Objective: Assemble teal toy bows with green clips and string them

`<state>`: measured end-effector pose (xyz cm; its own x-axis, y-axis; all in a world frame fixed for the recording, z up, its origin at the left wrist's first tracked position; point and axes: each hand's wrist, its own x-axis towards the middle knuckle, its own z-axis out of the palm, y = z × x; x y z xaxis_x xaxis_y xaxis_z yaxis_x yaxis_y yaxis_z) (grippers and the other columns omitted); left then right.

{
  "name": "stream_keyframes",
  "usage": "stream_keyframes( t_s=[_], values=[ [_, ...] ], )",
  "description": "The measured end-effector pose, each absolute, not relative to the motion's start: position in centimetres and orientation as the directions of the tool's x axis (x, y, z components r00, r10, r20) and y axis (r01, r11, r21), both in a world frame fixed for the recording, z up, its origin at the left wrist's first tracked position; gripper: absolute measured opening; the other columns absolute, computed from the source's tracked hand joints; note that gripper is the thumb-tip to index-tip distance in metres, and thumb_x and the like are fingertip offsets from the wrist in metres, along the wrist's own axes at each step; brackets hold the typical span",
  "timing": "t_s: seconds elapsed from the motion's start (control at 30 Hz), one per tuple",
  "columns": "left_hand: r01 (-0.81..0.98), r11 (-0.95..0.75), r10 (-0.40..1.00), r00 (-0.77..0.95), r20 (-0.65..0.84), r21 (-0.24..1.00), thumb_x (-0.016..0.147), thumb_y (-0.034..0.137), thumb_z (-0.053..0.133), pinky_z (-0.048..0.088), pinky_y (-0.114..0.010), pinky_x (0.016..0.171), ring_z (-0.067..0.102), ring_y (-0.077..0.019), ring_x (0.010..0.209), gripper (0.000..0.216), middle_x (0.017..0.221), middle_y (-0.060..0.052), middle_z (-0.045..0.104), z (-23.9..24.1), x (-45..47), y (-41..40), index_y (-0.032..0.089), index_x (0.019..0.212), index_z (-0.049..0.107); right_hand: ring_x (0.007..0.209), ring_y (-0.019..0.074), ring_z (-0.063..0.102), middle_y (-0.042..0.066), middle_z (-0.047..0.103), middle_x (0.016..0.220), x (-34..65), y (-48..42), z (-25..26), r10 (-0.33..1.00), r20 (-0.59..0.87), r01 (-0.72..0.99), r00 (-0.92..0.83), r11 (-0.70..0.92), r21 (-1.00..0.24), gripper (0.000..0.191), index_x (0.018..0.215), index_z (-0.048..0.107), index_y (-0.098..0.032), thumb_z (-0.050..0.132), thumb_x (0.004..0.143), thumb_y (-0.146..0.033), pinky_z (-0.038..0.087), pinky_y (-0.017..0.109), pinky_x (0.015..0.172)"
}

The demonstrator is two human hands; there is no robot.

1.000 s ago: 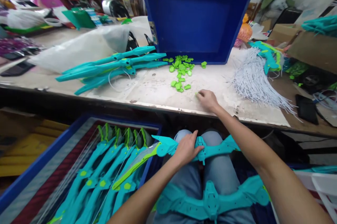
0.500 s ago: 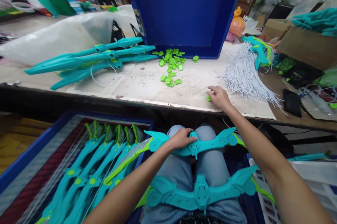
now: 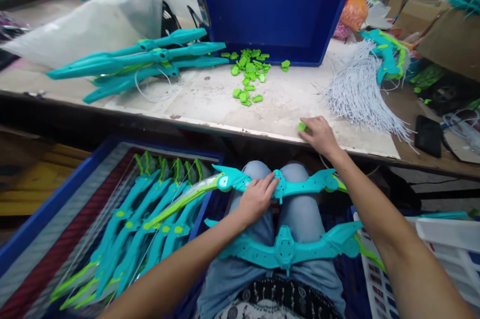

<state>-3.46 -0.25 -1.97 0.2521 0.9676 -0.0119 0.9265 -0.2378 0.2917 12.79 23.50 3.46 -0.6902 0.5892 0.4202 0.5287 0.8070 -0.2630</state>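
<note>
Across my knees lies a teal plastic toy bow (image 3: 307, 185) with green limbs. My left hand (image 3: 255, 198) grips it just left of its middle, fingers over the top. A second toy bow (image 3: 318, 250) rests nearer my waist, across my thighs. At the front edge of the table my right hand (image 3: 321, 134) pinches a small green plastic piece (image 3: 301, 126) between thumb and fingers. Farther back on the table lies a loose pile of similar green pieces (image 3: 250, 66).
A blue bin (image 3: 273, 9) stands on its side behind the pile. Several teal bows (image 3: 150, 56) lie stacked at left. White strings (image 3: 362, 89) spread at right, near a black phone (image 3: 428, 135). A blue crate (image 3: 93, 159) holding more bows sits at my lower left.
My right hand has closed on the green piece at the table edge and now pinches it. My left hand stays on the bow with its fingers shifted. The camera view has tilted downward.
</note>
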Motion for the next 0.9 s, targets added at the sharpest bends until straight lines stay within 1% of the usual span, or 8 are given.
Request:
stream_keyframes(
  t_s=[0.07, 0.17, 0.27, 0.37, 0.53, 0.7, 0.83, 0.9],
  values=[
    [0.893, -0.226, 0.958, 0.276, -0.076, 0.39, 0.085, 0.022, 0.054, 0.045, -0.039, 0.09, 0.06, -0.0289, 0.11, 0.043, 0.134, -0.019, 0.055, -0.7, -4.3, 1.6, 0.013, 0.127, 0.052, 0.099, 0.0271, 0.059, 0.011, 0.07, 0.105, 13.4, 20.5, 4.5, 0.591, 0.477, 0.48, -0.65, 0.806, -0.345, 0.032, 0.114, 0.067, -0.019, 0.056, 0.088, -0.035, 0.046, 0.045, 0.09],
    [0.789, -0.19, 0.92, 0.351, -0.175, 0.585, 0.084, 0.038, 0.059, 0.045, -0.03, 0.08, 0.063, -0.0246, 0.095, 0.033, 0.105, -0.011, 0.068, 1.3, -6.1, 4.7, 0.015, 0.106, 0.064, 0.105, 0.0254, 0.06, 0.008, 0.07, 0.112, 15.1, 14.7, 4.8, 0.592, 0.499, 0.42, -0.633, 0.804, -0.421, 0.03, 0.114, 0.067, -0.025, 0.056, 0.09, -0.036, 0.046, 0.045, 0.094],
    [0.653, -0.092, 0.86, 0.433, -0.27, 0.752, 0.082, 0.047, 0.057, 0.043, -0.025, 0.072, 0.06, -0.019, 0.08, 0.038, 0.087, -0.006, 0.069, 1.9, -7.4, 7.1, 0.013, 0.097, 0.067, 0.103, 0.0253, 0.062, 0.007, 0.071, 0.112, 16.6, 9.8, 2.8, 0.54, 0.471, 0.388, -0.697, 0.837, -0.386, 0.027, 0.114, 0.067, -0.027, 0.059, 0.089, -0.033, 0.049, 0.046, 0.089],
    [0.511, -0.001, 0.807, 0.508, -0.301, 0.86, 0.08, 0.053, 0.057, 0.042, -0.024, 0.068, 0.057, -0.0166, 0.075, 0.048, 0.083, -0.004, 0.067, 1.0, -7.9, 8.4, 0.01, 0.097, 0.067, 0.1, 0.0253, 0.063, 0.008, 0.071, 0.113, 16.9, 7.4, 0.0, 0.469, 0.44, 0.361, -0.766, 0.879, -0.31, 0.026, 0.113, 0.068, -0.026, 0.057, 0.09, -0.029, 0.051, 0.045, 0.084],
    [0.417, 0.071, 0.784, 0.538, -0.309, 0.906, 0.076, 0.064, 0.056, 0.04, -0.025, 0.063, 0.052, -0.0149, 0.067, 0.057, 0.071, -0.002, 0.06, 0.0, -7.6, 8.7, 0.01, 0.085, 0.067, 0.102, 0.025, 0.062, 0.008, 0.07, 0.115, 15.8, 6.9, -2.1, 0.431, 0.439, 0.369, -0.788, 0.902, -0.223, 0.024, 0.11, 0.07, -0.024, 0.054, 0.092, -0.026, 0.051, 0.043, 0.084],
    [0.376, 0.118, 0.771, 0.548, -0.324, 0.919, 0.075, 0.065, 0.056, 0.038, -0.025, 0.06, 0.049, -0.0137, 0.064, 0.056, 0.067, -0.001, 0.056, 0.4, -7.5, 8.7, 0.01, 0.081, 0.064, 0.102, 0.0242, 0.06, 0.007, 0.07, 0.112, 15.3, 6.7, -2.6, 0.401, 0.529, 0.379, -0.747, 0.912, -0.157, 0.02, 0.106, 0.07, -0.024, 0.057, 0.09, -0.025, 0.047, 0.042, 0.085],
    [0.504, 0.008, 0.8, 0.515, -0.308, 0.863, 0.068, 0.06, 0.066, 0.035, -0.023, 0.059, 0.05, -0.0134, 0.065, 0.051, 0.068, 0.001, 0.057, 0.4, -7.2, 8.5, 0.012, 0.084, 0.065, 0.115, 0.0289, 0.053, 0.008, 0.066, 0.115, 15.3, 6.4, -3.2, 0.546, 0.477, 0.483, -0.689, 0.836, -0.259, 0.017, 0.101, 0.07, -0.029, 0.06, 0.087, -0.032, 0.04, 0.049, 0.093],
    [0.612, -0.041, 0.843, 0.445, -0.301, 0.79, 0.063, 0.059, 0.07, 0.032, -0.022, 0.056, 0.05, -0.0132, 0.064, 0.05, 0.066, 0.003, 0.055, 0.2, -6.8, 8.4, 0.014, 0.083, 0.064, 0.119, 0.0311, 0.05, 0.01, 0.061, 0.122, 15.1, 6.5, -3.3, 0.631, 0.442, 0.531, -0.638, 0.776, -0.342, 0.027, 0.11, 0.066, -0.027, 0.062, 0.085, -0.039, 0.037, 0.051, 0.097]
  ],
)
